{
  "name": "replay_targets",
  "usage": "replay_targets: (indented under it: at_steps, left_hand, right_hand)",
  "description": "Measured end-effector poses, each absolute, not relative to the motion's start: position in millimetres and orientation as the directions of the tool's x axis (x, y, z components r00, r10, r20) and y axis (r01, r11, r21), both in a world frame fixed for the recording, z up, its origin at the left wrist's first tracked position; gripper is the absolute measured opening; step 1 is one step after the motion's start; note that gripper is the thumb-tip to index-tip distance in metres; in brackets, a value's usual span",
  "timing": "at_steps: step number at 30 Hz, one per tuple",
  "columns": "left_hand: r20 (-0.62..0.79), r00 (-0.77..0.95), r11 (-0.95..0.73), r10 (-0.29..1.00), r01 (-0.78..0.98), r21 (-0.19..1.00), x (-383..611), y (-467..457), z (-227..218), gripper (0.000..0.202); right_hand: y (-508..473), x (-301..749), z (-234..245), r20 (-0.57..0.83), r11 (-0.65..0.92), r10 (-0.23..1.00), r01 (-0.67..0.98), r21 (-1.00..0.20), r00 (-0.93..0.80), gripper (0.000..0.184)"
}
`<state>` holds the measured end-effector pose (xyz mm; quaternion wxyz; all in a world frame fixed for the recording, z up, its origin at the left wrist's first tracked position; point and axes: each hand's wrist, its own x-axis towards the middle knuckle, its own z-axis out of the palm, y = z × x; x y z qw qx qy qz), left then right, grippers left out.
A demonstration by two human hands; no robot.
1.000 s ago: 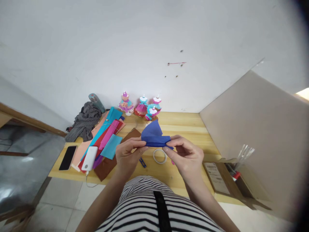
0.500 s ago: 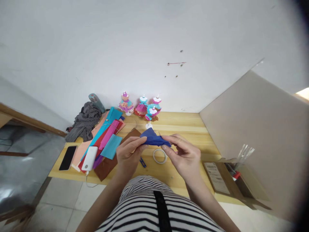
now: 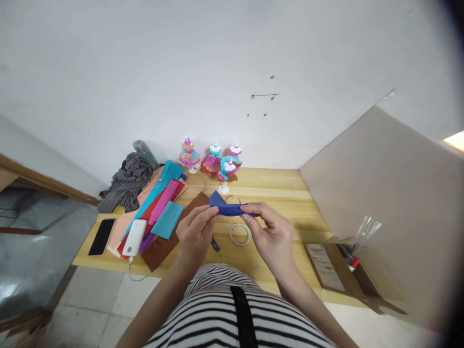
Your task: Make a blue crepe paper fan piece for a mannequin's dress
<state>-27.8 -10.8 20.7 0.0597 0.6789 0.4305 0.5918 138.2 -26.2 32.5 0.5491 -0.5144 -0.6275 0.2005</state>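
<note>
A folded piece of blue crepe paper (image 3: 229,210) is stretched between my two hands above the table. My left hand (image 3: 195,229) pinches its left end, where a loose flap sticks up. The right end is pinched between the thumb and fingers of my right hand (image 3: 270,232). Below the paper lie a white tape roll (image 3: 239,234) and a small blue cutter (image 3: 215,244). Just beyond my hands is a thin ring (image 3: 233,199). Several little dress forms (image 3: 213,157) in frilled paper stand at the back by the wall.
Coloured paper sheets (image 3: 167,220) lie at the left with a white power bank (image 3: 135,237) on them and a phone (image 3: 102,237) beside them. A striped cloth (image 3: 126,183) and a bottle (image 3: 144,152) are behind. An open cardboard box (image 3: 339,270) stands at the right edge.
My right hand has shifted slightly left, and the blue paper now looks flatter and more tightly folded. Both hands keep their pinch.
</note>
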Motion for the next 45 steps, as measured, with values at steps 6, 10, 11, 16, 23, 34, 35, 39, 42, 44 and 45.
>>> replay_targets:
  at_steps: [6,10,11,16,23,34,35,39,42,44,45]
  left_hand:
    - [0.597,-0.189,-0.499,0.78,0.388,0.775,-25.0,-12.3,13.0,0.005]
    - [0.53,-0.216,-0.456,0.82,0.314,0.833,-24.1,-13.1,12.9,0.003]
    - [0.518,-0.222,-0.45,0.826,0.295,0.843,-24.2,-13.2,13.3,0.004]
    - [0.497,-0.207,-0.461,0.842,0.199,0.865,-26.6,-15.3,15.0,0.006]
    - [0.549,-0.167,-0.513,0.819,0.215,0.831,-30.1,-19.6,15.3,0.008]
    - [0.6,-0.11,-0.572,0.792,0.208,0.793,-35.2,-19.9,18.5,0.011]
    - [0.605,-0.104,-0.576,0.79,0.212,0.789,-35.7,-19.8,20.0,0.01]
    - [0.621,-0.084,-0.594,0.779,0.218,0.775,-37.4,-19.3,24.7,0.009]
    - [0.614,-0.074,-0.586,0.786,0.227,0.778,-38.5,-19.2,23.8,0.009]
    - [0.595,-0.075,-0.564,0.8,0.243,0.789,-38.9,-19.4,21.5,0.007]
    - [0.585,-0.078,-0.553,0.808,0.246,0.796,-39.1,-19.5,20.3,0.006]
  right_hand:
    - [-25.3,138.3,26.5,0.407,0.335,0.89,0.311,-0.89,0.207,0.007]
    - [-23.8,139.1,27.0,0.407,0.361,0.892,0.232,-0.903,0.198,0.008]
    - [-23.5,139.1,27.3,0.406,0.365,0.893,0.217,-0.906,0.196,0.008]
    - [-23.7,138.3,28.9,0.415,0.387,0.887,0.164,-0.907,0.203,0.01]
    - [-26.2,137.6,33.0,0.434,0.425,0.874,0.088,-0.901,0.218,0.016]
    - [-28.7,138.2,33.6,0.436,0.437,0.875,0.044,-0.898,0.208,0.019]
    - [-28.8,138.1,33.8,0.431,0.433,0.878,0.041,-0.901,0.205,0.019]
    - [-29.5,137.5,35.4,0.429,0.433,0.88,0.029,-0.901,0.203,0.02]
    - [-30.4,137.5,36.3,0.425,0.428,0.881,0.03,-0.903,0.21,0.019]
    - [-30.8,137.3,36.3,0.422,0.425,0.88,0.036,-0.904,0.218,0.019]
    - [-30.8,137.2,36.2,0.424,0.426,0.879,0.038,-0.904,0.22,0.018]
